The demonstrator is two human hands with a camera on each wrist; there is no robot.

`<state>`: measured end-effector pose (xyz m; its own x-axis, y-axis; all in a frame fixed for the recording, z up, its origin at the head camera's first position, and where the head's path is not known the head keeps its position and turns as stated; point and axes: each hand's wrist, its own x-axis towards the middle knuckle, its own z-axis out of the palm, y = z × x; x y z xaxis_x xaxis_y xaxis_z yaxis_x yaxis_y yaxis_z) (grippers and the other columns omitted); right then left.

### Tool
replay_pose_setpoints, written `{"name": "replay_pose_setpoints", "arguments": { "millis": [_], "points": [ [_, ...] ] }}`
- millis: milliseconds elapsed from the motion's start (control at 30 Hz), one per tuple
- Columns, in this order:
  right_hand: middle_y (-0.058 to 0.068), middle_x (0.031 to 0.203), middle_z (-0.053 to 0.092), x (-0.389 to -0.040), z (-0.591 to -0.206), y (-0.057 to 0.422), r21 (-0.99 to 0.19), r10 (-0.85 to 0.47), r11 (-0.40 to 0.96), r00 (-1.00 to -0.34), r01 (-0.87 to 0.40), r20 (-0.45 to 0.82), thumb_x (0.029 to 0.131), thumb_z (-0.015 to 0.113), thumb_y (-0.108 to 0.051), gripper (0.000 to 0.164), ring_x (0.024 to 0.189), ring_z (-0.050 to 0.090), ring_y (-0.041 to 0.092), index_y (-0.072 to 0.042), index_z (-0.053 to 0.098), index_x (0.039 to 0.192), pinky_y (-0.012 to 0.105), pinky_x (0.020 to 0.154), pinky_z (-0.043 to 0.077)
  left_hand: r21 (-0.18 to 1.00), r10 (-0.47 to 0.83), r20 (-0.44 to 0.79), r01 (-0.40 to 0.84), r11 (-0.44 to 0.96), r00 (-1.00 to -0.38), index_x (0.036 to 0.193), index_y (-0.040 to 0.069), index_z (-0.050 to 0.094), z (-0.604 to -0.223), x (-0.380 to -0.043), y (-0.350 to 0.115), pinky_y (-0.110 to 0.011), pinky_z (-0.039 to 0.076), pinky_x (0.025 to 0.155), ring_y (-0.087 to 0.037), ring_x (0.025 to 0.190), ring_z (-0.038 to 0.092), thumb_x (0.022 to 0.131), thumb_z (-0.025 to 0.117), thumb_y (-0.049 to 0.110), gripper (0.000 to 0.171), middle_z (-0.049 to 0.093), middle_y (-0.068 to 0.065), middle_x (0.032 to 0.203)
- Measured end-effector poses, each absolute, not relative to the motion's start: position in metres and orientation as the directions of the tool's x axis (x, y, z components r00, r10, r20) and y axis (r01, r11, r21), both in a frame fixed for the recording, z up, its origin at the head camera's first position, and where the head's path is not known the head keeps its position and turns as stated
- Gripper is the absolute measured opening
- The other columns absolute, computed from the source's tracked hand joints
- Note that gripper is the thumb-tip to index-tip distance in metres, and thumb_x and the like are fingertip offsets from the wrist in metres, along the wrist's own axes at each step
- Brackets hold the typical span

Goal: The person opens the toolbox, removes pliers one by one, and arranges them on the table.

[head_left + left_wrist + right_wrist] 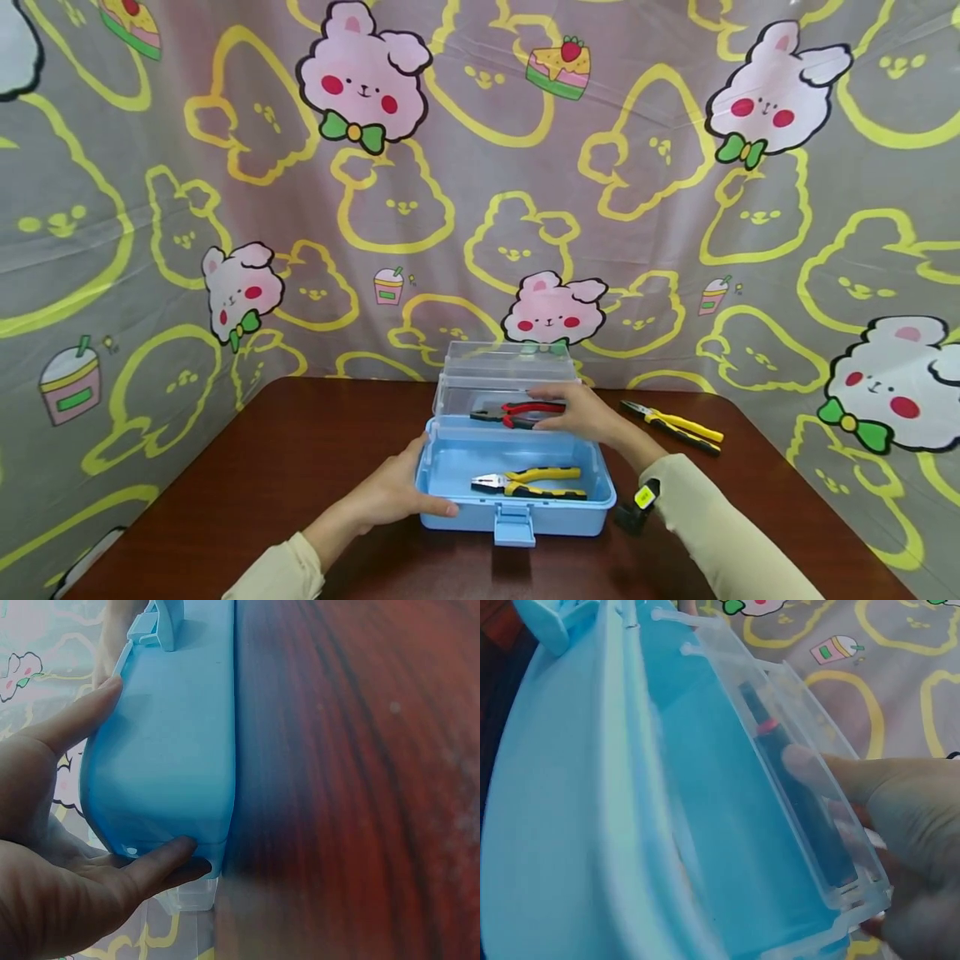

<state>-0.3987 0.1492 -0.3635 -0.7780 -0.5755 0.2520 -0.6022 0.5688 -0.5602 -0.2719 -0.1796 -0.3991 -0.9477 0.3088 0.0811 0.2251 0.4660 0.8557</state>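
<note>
A blue toolbox (555, 518) stands on the table with its lid and clear tray (450, 392) raised at the back. My left hand (393, 487) grips the box's left end, thumb at the front rim and fingers round the side, as the left wrist view shows on the blue wall (165, 750). With my right hand (581, 412) I hold red-and-black pliers (517, 412) by the handles, jaws pointing left. In the right wrist view these pliers (802, 802) lie within the clear tray, thumb against them. Yellow-and-black pliers (528, 483) lie on the box floor.
Another pair of yellow-and-black pliers (675, 425) rests on the dark wood table (315, 417) to the right of the box. The front latch (514, 527) hangs down, unfastened. Behind the table hangs a patterned curtain (465, 225).
</note>
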Motion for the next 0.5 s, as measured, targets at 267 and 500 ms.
{"name": "replay_pose_setpoints", "arguments": {
  "millis": [267,500],
  "points": [
    [0.008,0.136,0.064,-0.4045,-0.3627,0.1409,-0.555,-0.543,0.660,-0.832,-0.506,0.113,0.091,0.083,-0.017,0.051,0.115,0.058,0.027,-0.011,0.067,0.139,0.049,0.098,0.049,0.855,0.285,0.063,0.199,0.478,-0.956,0.162,-0.003,0.018,-0.4010,-0.2735,-0.1805,-0.061,0.046,0.100,-0.038,0.123,0.054,0.072,0.096,0.042,0.127,0.042,-0.026,0.153],
    [0.008,0.137,0.062,-0.3983,-0.3620,0.1444,-0.649,-0.521,0.613,-0.848,-0.450,0.096,0.093,0.080,-0.015,0.051,0.116,0.056,0.029,-0.010,0.065,0.141,0.044,0.091,0.051,0.849,0.286,0.064,0.203,0.487,-0.956,0.162,-0.004,0.017,-0.3982,-0.2701,-0.1793,-0.060,0.046,0.099,-0.037,0.122,0.055,0.073,0.096,0.038,0.126,0.042,-0.027,0.153]
  ]
}}
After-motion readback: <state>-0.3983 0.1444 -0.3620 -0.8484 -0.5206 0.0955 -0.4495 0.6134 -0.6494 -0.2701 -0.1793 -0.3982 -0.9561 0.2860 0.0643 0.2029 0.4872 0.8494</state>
